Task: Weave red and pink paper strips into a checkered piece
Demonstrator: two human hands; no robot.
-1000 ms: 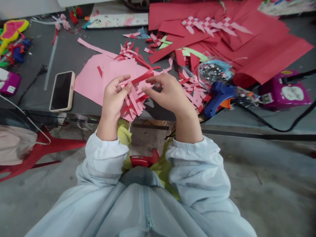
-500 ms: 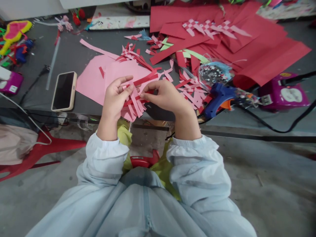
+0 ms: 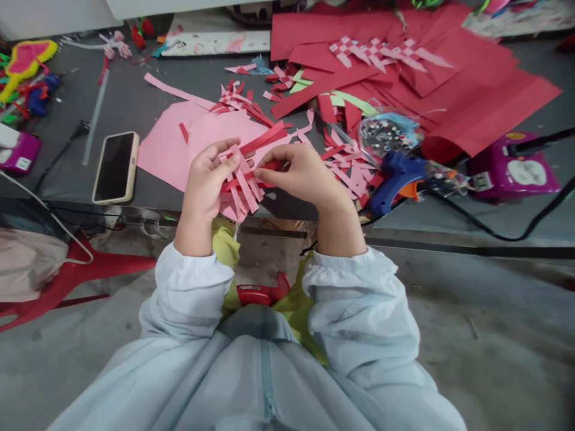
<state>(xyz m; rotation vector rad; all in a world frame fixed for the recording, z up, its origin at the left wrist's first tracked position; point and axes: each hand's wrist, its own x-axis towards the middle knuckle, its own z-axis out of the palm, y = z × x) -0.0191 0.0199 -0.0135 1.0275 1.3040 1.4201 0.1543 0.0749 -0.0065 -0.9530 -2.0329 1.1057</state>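
My left hand (image 3: 206,179) is closed on a piece of pink and red woven paper strips (image 3: 245,182), its thumb pressed on the top side. The pink strips hang loose toward the table's front edge. At the right side of the weave, my right hand (image 3: 299,173) pinches a red paper strip (image 3: 269,175) between thumb and fingertips. Part of that strip is hidden by the fingers. Under and behind my hands lie sheets of pink paper (image 3: 166,143) with red strips on them.
A phone (image 3: 115,167) lies left of the pink sheets. On the right are a blue glue gun (image 3: 398,179), cut strips (image 3: 354,176), and a bag of beads (image 3: 389,134). Red sheets (image 3: 489,78) with several woven paper fish (image 3: 377,51) are piled behind. A purple box (image 3: 516,170) stands far right.
My right hand's fingertips have shifted very slightly at the weave's right side. Both hands keep their hold, and the view has moved a little.
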